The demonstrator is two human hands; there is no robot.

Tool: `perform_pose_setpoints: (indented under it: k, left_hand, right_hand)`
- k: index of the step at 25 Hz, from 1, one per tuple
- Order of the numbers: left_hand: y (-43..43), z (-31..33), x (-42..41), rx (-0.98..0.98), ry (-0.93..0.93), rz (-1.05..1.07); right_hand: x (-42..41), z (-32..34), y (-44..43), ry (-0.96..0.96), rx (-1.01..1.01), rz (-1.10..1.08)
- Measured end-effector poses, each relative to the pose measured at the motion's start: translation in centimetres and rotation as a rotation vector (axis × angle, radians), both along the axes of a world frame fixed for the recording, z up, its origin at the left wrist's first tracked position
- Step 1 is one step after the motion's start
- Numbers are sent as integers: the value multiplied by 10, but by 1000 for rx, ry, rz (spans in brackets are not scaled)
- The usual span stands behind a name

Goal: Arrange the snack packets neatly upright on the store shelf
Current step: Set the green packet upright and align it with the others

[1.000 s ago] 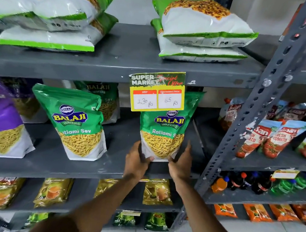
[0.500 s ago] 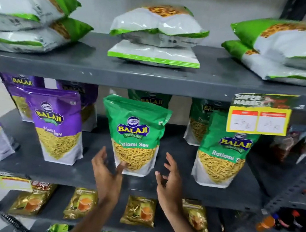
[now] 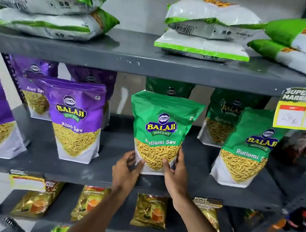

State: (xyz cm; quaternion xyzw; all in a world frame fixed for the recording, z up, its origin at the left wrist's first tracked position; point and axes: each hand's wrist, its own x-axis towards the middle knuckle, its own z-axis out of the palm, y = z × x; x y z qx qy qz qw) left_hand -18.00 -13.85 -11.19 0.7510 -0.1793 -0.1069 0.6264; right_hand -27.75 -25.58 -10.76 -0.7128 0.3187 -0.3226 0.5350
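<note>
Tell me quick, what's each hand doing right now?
Left hand: closed on the green Ratlami Sev packet's lower left corner.
Right hand: closed on its lower right corner.

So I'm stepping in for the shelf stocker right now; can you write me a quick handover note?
Left hand and right hand grip the bottom corners of the middle green Ratlami Sev packet, which stands on the middle shelf.
Done: the purple Aloo Sev packet to its left and the green packet to its right stand upright at the front.
Left: square this packet, let go, then check the back-row packets. The top-shelf bags lie flat.
</note>
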Motion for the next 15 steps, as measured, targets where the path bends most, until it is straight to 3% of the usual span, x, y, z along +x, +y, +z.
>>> perform_pose_setpoints:
  k: [5,8,10,13,15]
  left_hand:
    - [-20,1,-4,56,-20,-47]
    - [-21,7,-8,47,21,-74]
    - [-10,11,-15,58,-8,-57]
    - [29,9,-18,-26,-173,71]
    - [69,9,-6,-112,-315,176]
  right_hand:
    - [-11,5,-11,63,-27,-46]
    - [-21,12,-12,93,10,60]
    - [-28,19,-2,90,-65,-17]
    - [-31,20,34,-124,-322,-290]
    - [-18,20,71,-218,-382,-227]
